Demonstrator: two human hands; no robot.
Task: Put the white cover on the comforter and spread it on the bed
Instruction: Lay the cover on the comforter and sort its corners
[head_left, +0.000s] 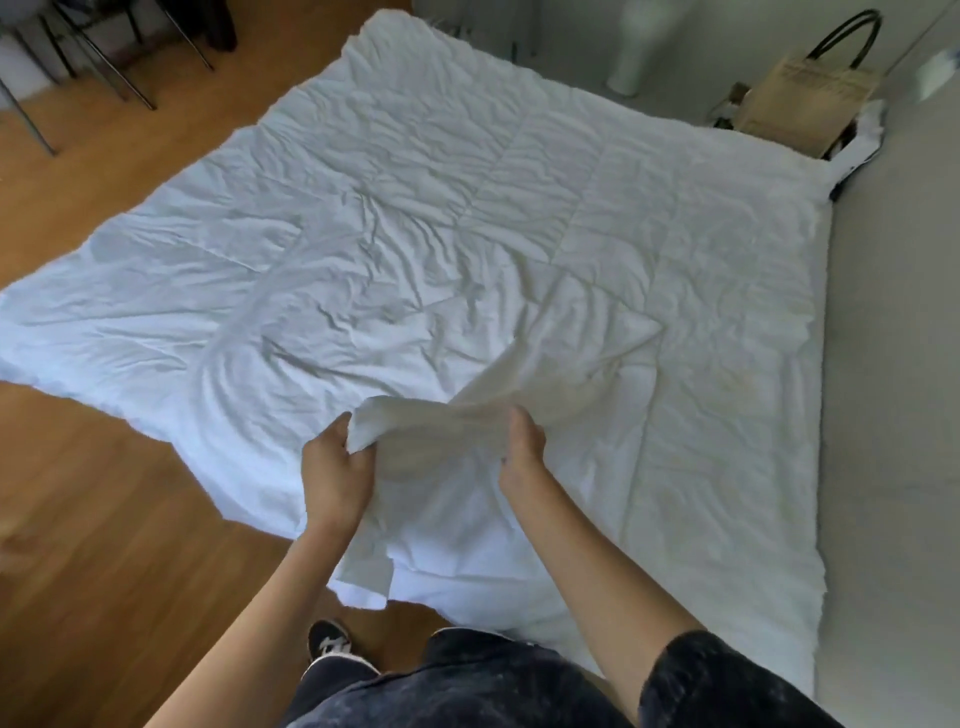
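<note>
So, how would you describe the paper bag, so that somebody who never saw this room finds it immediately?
Start at the big white bedding spread over the wooden floor, and follow it to its far right corner. Just beyond that corner stands the paper bag. It is the only brown, boxy thing there, with two black loop handles on top.

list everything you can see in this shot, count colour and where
quilted white comforter: one, white, spread flat over the floor, right half
thin white cover sheet: one, white, wrinkled, lying over the comforter's left part, near corner lifted
wooden plank floor: one, brown, left side
brown paper bag with black handles: one, top right
metal chair legs: several, dark, top left
black and white sneaker: one, bottom centre
left hand: fingers grip the cover's corner
right hand: grips the same lifted fold
</note>
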